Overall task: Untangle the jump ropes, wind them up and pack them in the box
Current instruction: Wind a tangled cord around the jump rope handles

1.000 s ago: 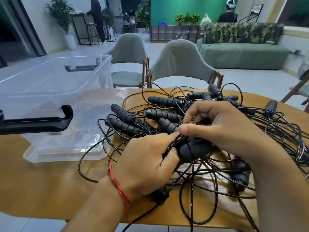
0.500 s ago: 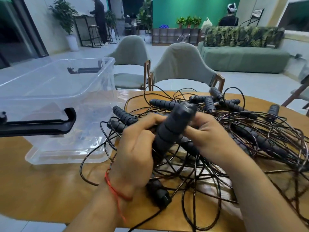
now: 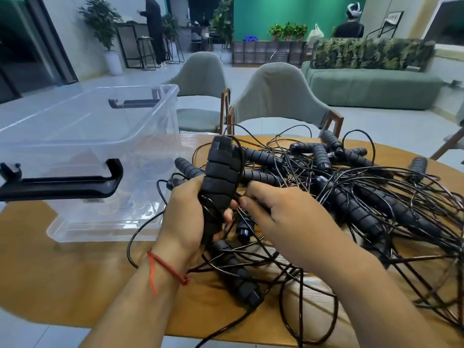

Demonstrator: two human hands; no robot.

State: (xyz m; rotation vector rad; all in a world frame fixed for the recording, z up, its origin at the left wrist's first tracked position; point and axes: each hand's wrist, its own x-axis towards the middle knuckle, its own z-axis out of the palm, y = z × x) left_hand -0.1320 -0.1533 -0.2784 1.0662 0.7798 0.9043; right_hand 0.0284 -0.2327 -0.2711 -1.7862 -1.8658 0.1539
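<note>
1. Fingers (image 3: 228, 216) of the left hand (image 3: 185, 217) are wrapped tight round 1 black ribbed jump-rope handle (image 3: 221, 177), their tips showing on its right side. The handle stands nearly upright, lifted above the table.
2. Just beside it is the right hand (image 3: 283, 222), fingers curled, with thumb (image 3: 244, 203) and forefinger close together at the thin cords next to the handle. Whether they truly pinch a cord cannot be told.
3. Over the handle's top loops 1 thin black cord (image 3: 241, 156), which runs down its right side.
4. On the wooden table (image 3: 62, 285) lies the tangle of jump ropes (image 3: 351, 197), spread from under both hands to the right edge. Many black handles lie in it at all angles, with cords crossing over and under them.
5. Below the left hand, near the table's front edge, a second handle (image 3: 242, 282) lies flat with cords across it.
6. Left of the tangle and apart from both hands, the clear plastic storage box (image 3: 88, 136) stands on the table with its top open. It has a black near latch (image 3: 62, 182) on the end facing the camera and a far latch (image 3: 135, 102) on the other end.
7. Round the left wrist is a red string bracelet (image 3: 163, 266).
8. Behind the table stand 2 grey-green chairs (image 3: 278, 96), with a green sofa (image 3: 371, 89) further back.
</note>
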